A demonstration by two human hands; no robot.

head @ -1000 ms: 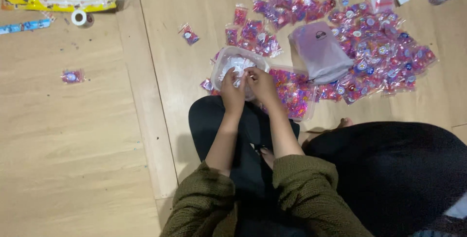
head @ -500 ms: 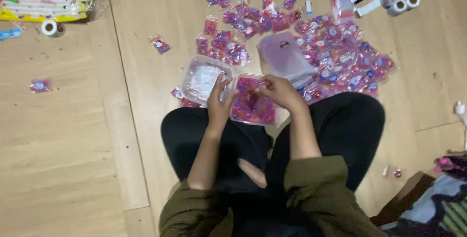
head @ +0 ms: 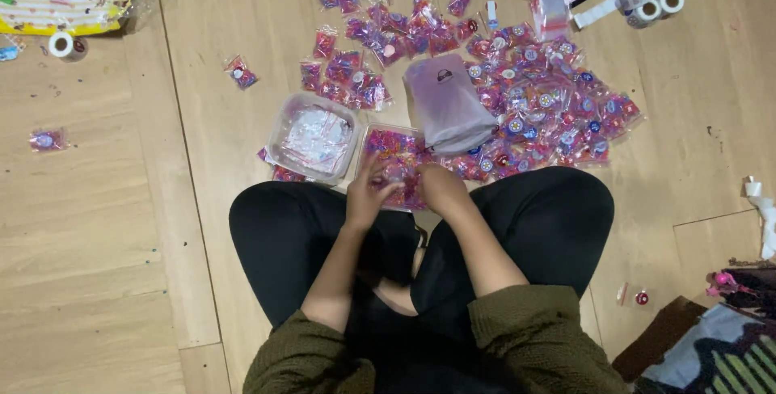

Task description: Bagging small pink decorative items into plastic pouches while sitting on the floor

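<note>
left hand [head: 368, 193] and right hand [head: 440, 188] pinch small packet [head: 396, 174] over clear tray [head: 392, 145]; best keep grip light, packet flat.

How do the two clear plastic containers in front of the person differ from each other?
The left container holds pale, silvery-white wrappers; the right container holds pink and red packets. The left container stands untouched, while the left hand and right hand are at the right container. A grey pouch overlaps only the right container. Both are transparent, lidless and on the wooden floor.
</note>
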